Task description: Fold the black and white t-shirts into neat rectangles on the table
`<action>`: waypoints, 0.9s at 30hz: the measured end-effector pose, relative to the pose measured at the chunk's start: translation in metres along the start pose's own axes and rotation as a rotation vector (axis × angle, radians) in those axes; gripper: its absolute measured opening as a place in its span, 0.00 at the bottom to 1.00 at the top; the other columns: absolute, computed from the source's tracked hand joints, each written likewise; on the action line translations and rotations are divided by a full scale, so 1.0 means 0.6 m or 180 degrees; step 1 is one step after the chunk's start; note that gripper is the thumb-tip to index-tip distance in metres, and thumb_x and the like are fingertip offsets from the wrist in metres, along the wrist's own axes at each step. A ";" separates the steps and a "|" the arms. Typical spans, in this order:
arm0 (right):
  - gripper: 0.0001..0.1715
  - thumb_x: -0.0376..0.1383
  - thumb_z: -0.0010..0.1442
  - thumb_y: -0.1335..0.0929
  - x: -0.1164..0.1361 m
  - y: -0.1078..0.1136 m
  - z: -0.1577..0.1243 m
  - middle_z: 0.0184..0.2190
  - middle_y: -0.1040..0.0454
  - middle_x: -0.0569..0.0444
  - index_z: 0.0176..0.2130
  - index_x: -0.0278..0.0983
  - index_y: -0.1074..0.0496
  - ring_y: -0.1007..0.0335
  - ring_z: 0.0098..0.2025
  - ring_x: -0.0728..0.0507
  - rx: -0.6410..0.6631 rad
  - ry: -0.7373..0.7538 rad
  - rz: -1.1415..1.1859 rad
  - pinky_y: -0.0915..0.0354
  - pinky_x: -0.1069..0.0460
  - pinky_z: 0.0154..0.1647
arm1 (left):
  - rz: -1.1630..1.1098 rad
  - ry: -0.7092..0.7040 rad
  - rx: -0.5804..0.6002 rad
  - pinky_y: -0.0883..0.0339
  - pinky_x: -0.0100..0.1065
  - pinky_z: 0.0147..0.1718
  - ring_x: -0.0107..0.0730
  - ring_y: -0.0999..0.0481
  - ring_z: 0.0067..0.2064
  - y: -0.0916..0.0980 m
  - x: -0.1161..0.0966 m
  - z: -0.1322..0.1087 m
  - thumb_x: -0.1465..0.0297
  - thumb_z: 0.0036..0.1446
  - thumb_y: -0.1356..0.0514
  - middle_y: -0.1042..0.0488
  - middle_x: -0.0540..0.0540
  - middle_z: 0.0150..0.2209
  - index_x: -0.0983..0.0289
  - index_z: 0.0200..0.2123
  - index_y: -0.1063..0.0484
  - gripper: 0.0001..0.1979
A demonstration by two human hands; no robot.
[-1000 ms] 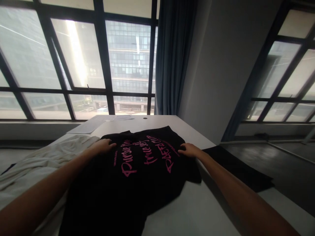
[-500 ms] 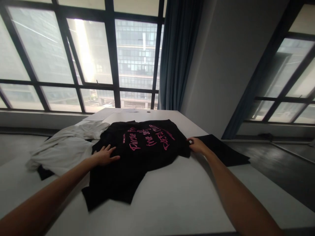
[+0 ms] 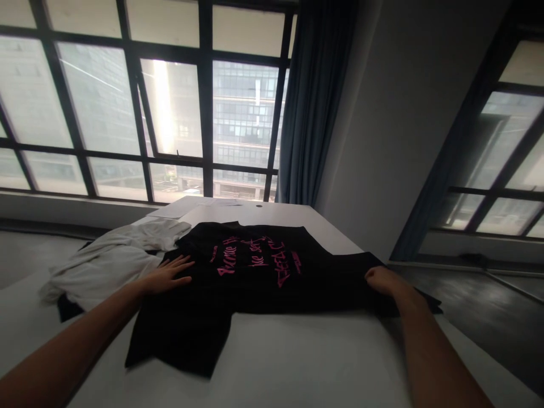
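A black T-shirt (image 3: 255, 277) with pink lettering lies spread on the white table (image 3: 297, 362). My left hand (image 3: 168, 273) rests flat on the shirt's left part, fingers stretched out. My right hand (image 3: 380, 280) is closed on the shirt's right edge, which is drawn out to the right toward the table's side.
A crumpled white garment (image 3: 110, 260) lies to the left of the black shirt, over something dark. Sheets of paper (image 3: 178, 208) lie at the table's far end by the window. A blue curtain (image 3: 310, 107) hangs behind. Dark floor is to the right.
My right hand has moved to the right, pulling the shirt's right side out wider. My left hand stays flat on the shirt's left part.
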State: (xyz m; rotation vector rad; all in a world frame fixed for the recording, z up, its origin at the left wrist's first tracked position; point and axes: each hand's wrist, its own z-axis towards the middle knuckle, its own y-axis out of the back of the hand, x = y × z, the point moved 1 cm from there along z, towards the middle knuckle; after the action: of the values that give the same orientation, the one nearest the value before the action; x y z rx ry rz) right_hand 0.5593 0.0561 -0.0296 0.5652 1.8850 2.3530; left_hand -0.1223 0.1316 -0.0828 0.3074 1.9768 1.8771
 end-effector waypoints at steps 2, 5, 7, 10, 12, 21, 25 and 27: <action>0.19 0.34 0.48 0.32 0.037 -0.005 -0.011 0.43 0.20 0.47 0.41 0.42 0.19 0.23 0.47 0.35 0.0220 0.0180 -0.0126 0.30 0.44 0.48 | 0.0044 -0.0058 -0.0044 0.59 0.54 0.67 0.51 0.54 0.72 -0.002 0.015 0.004 0.41 0.60 0.53 0.54 0.56 0.72 0.54 0.70 0.46 0.41; 0.22 0.40 0.58 0.35 0.119 -0.012 -0.038 0.52 0.24 0.47 0.51 0.41 0.23 0.27 0.54 0.37 0.0253 0.1004 0.0186 0.33 0.46 0.54 | -0.0011 -0.0122 -0.0315 0.52 0.51 0.66 0.52 0.46 0.70 0.006 0.015 0.002 0.40 0.59 0.50 0.46 0.57 0.70 0.55 0.66 0.39 0.39; 0.21 0.41 0.61 0.36 0.169 -0.025 -0.055 0.51 0.24 0.48 0.50 0.40 0.23 0.27 0.53 0.39 0.0473 0.1463 0.0515 0.34 0.47 0.55 | -0.0109 -0.0258 -0.0646 0.44 0.48 0.63 0.52 0.37 0.65 0.022 -0.007 -0.007 0.42 0.59 0.49 0.35 0.58 0.65 0.56 0.60 0.29 0.34; 0.19 0.42 0.63 0.37 0.213 -0.054 -0.066 0.50 0.24 0.48 0.47 0.39 0.22 0.27 0.51 0.40 0.0624 0.1822 0.0783 0.34 0.48 0.55 | -0.0376 -0.0659 -0.0907 0.35 0.39 0.53 0.42 0.25 0.49 0.050 -0.072 -0.033 0.48 0.64 0.49 0.22 0.57 0.46 0.59 0.40 0.20 0.25; 0.18 0.42 0.63 0.37 0.219 -0.074 -0.061 0.50 0.25 0.46 0.46 0.38 0.22 0.28 0.51 0.40 0.0534 0.1830 0.0805 0.35 0.47 0.55 | -0.0793 -0.0982 -0.0598 0.32 0.33 0.44 0.35 0.25 0.40 0.063 -0.121 -0.056 0.49 0.62 0.44 0.24 0.54 0.36 0.61 0.31 0.22 0.23; 0.21 0.45 0.63 0.36 0.203 -0.126 -0.041 0.53 0.28 0.43 0.47 0.36 0.22 0.31 0.55 0.37 0.0281 0.1628 0.0630 0.37 0.45 0.59 | -0.1131 -0.1458 0.0866 0.33 0.32 0.41 0.34 0.24 0.37 0.059 -0.209 -0.102 0.68 0.49 0.30 0.22 0.50 0.36 0.59 0.35 0.21 0.08; 0.23 0.45 0.63 0.36 0.218 -0.112 -0.052 0.55 0.29 0.43 0.50 0.36 0.23 0.33 0.57 0.36 0.0262 0.1428 0.0472 0.38 0.44 0.60 | -0.1465 -0.1295 0.1201 0.35 0.29 0.30 0.31 0.26 0.31 0.063 -0.194 -0.111 0.64 0.47 0.29 0.22 0.49 0.31 0.59 0.36 0.20 0.12; 0.23 0.47 0.62 0.36 0.228 -0.094 -0.062 0.52 0.27 0.44 0.50 0.38 0.23 0.32 0.55 0.37 0.0366 0.1427 0.0353 0.37 0.44 0.58 | -0.1644 -0.1229 0.1535 0.39 0.27 0.24 0.29 0.29 0.27 0.064 -0.183 -0.122 0.57 0.43 0.28 0.24 0.48 0.27 0.60 0.35 0.20 0.17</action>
State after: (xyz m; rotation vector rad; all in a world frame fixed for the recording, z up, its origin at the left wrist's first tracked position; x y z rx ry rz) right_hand 0.4103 0.0738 -0.0577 0.1557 2.2284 2.6276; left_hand -0.0593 0.0224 -0.0284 0.2367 1.9657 0.9389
